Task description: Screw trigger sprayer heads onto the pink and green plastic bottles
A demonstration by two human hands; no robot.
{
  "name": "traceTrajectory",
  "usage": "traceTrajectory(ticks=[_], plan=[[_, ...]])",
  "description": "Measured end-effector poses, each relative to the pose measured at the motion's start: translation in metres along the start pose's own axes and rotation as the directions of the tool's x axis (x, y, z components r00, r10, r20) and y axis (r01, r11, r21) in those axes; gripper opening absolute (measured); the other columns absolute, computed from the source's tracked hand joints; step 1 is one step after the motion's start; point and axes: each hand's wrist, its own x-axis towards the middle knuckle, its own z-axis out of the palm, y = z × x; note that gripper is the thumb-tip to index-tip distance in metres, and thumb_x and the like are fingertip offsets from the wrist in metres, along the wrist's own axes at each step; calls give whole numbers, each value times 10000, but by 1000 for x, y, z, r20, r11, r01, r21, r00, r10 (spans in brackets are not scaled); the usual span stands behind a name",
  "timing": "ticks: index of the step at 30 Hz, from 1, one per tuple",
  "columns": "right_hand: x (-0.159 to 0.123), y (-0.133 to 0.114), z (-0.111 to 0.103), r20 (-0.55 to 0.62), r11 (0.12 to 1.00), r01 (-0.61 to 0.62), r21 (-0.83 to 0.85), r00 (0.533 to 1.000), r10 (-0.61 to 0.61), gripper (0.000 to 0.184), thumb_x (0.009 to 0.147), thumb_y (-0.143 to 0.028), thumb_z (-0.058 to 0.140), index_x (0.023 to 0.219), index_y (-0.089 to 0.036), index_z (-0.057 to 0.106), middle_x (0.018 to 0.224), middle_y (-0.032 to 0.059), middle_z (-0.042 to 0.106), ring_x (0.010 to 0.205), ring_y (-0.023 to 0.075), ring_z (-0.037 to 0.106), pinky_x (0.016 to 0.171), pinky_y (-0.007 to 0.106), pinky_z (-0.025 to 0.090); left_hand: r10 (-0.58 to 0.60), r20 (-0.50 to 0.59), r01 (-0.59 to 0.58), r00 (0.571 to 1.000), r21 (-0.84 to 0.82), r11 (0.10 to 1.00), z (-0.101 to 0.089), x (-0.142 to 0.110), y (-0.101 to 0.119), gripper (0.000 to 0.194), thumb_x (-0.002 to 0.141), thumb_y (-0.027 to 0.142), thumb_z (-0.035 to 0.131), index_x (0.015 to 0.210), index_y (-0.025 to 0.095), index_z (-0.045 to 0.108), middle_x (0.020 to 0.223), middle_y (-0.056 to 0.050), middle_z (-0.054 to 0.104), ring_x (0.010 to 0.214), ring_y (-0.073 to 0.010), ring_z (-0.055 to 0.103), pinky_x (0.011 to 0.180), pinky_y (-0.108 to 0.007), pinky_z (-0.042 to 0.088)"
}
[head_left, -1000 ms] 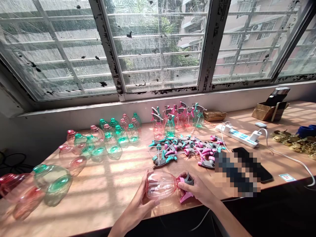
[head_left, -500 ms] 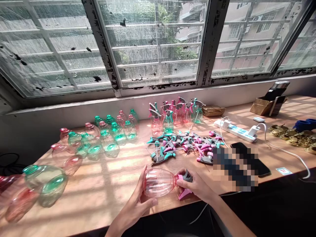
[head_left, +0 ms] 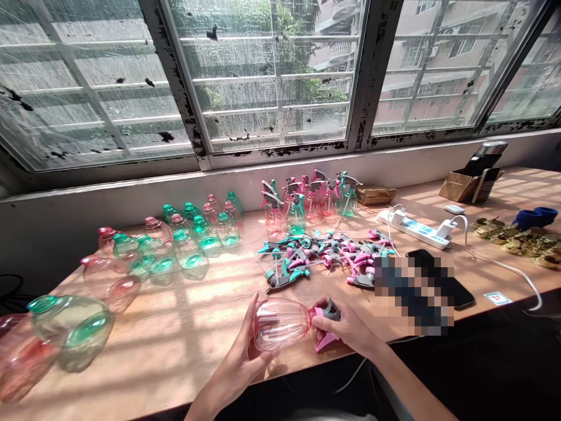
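A clear pink plastic bottle (head_left: 280,323) lies sideways just above the wooden table's (head_left: 175,333) front edge. My left hand (head_left: 248,356) cups its base with the fingers wrapped round it. My right hand (head_left: 344,324) is closed on the pink and grey spray trigger head (head_left: 328,327) at the bottle's neck. A pile of loose pink and teal trigger heads (head_left: 326,257) lies just beyond my hands.
Several capless pink and green bottles (head_left: 184,245) stand at the left. Bottles fitted with triggers (head_left: 307,202) stand by the window wall. To the right are a white power strip (head_left: 414,225), a black phone (head_left: 456,289), gold pieces (head_left: 517,242) and a blurred patch.
The view has shifted slightly. My hands hold the bottle and trigger head in nearly the same place, with the left fingers shifted a little on the bottle's base.
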Motion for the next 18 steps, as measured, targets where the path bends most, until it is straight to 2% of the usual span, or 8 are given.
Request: traceTrajectory(ticks=[4, 9, 12, 15, 18], plan=[[1, 1, 1, -38, 1000, -4, 7, 999, 5, 411, 805, -529, 903, 936, -207, 683, 704, -30, 723, 641, 193, 707, 596, 290, 566, 28, -11, -28, 1000, -20, 999, -1, 0, -2, 1177, 892, 458, 846, 1705, 452, -5, 1822, -77, 192, 1618, -385, 304, 1315, -533, 288], [1, -1, 3, -7, 997, -4, 79, 1000, 5, 425, 807, -525, 903, 919, -193, 663, 655, -40, 711, 587, 159, 678, 577, 274, 551, 42, 26, -41, 999, -41, 998, -2, 0, -3, 945, 929, 410, 820, 1678, 456, 246, 1821, -35, 186, 1633, -369, 267, 1322, -520, 279], [0, -2, 3, -23, 997, 6, 80, 1000, -5, 417, 811, -517, 904, 920, -191, 667, 659, -38, 717, 593, 156, 682, 582, 274, 557, 55, 28, -53, 998, -49, 997, 0, 0, -1, 958, 951, 403, 797, 1685, 478, 186, 1815, -32, 196, 1582, -334, 368, 1302, -489, 327], [0, -1, 3, -33, 998, 9, 69, 999, -7, 399, 816, -504, 905, 916, -192, 677, 661, -34, 723, 592, 163, 689, 572, 281, 568, 38, -20, -38, 999, 3, 999, 3, 0, -3, 944, 984, 403, 752, 1700, 458, 138, 1760, -84, 302, 1468, -309, 507, 1249, -477, 404], [1, 1, 3, -14, 996, 5, 87, 1000, -4, 401, 820, -506, 901, 922, -194, 672, 644, -36, 721, 570, 170, 686, 555, 295, 577, 10, -65, -8, 998, 38, 999, 5, 2, -6, 1092, 939, 392, 806, 1716, 406, 39, 1642, -148, 454, 1414, -337, 554, 1156, -504, 501]])
